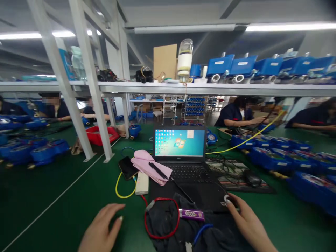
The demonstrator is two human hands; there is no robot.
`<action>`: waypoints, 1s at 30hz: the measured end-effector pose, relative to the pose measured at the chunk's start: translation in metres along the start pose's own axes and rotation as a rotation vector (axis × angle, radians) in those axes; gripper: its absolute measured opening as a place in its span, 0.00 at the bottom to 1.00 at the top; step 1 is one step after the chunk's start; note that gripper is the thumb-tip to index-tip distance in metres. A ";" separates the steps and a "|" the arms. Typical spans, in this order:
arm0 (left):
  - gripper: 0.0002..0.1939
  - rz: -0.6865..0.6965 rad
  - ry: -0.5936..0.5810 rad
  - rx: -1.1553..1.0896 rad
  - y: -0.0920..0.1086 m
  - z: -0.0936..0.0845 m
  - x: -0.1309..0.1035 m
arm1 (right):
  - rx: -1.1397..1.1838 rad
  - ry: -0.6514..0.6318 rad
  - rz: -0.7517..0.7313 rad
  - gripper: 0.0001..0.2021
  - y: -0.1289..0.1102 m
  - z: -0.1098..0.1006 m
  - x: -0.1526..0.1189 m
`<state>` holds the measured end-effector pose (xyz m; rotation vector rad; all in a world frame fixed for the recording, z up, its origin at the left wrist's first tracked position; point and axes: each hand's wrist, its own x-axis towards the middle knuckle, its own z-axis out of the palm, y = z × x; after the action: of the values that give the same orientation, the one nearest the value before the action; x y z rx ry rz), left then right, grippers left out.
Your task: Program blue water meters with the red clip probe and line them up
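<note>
An open black laptop (179,143) with a lit desktop screen stands on the green table. My right hand (243,213) is at its front right corner, thumb and index finger closed around a small white round piece on a thin dark cable. My left hand (103,224) hovers over the table at the lower left, fingers apart, holding nothing. Between the hands lie a dark cloth (162,222), a red cable loop (160,238) and a purple packet (193,215). Pink paper (147,164) with black pens rests on the laptop's left edge, beside a phone (127,167).
A white box (142,183) with yellow and red cables is left of the laptop. At right are a mouse (252,177) on a mat and rows of blue meters (278,159). A shelf (162,87) crosses overhead on white posts. Several people sit beyond.
</note>
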<state>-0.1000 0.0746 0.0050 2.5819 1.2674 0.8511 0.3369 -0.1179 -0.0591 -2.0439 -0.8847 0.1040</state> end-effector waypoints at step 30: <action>0.30 0.220 -0.041 0.061 0.035 0.103 0.044 | 0.061 -0.062 -0.231 0.44 -0.010 -0.007 0.018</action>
<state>0.0017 0.0980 -0.0491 2.8099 1.0276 0.8016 0.3477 -0.1082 -0.0427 -1.8770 -1.1366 0.0668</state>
